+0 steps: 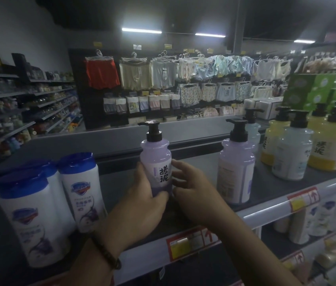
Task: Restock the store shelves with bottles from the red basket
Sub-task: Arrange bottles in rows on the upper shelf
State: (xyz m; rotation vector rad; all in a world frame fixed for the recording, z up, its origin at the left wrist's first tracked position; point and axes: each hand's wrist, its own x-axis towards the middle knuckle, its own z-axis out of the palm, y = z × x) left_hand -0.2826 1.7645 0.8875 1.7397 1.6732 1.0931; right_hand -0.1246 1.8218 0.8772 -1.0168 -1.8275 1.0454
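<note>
A lilac pump bottle [156, 159] with a black pump head stands upright on the top shelf [266, 182], label facing me. My left hand [144, 195] grips its lower left side with the thumb across the base. My right hand [192, 182] holds its right side, fingers curled against the label. A second lilac pump bottle [236, 168] stands to the right, its back label toward me. The red basket is out of view.
Blue-capped white bottles [80, 193] stand at the shelf's left. Pale blue [293, 149] and yellow pump bottles [326, 145] crowd the right. Red price tags [189, 242] line the shelf's front rail. More bottles fill the lower shelves [311, 228]. Clothing hangs on the far wall.
</note>
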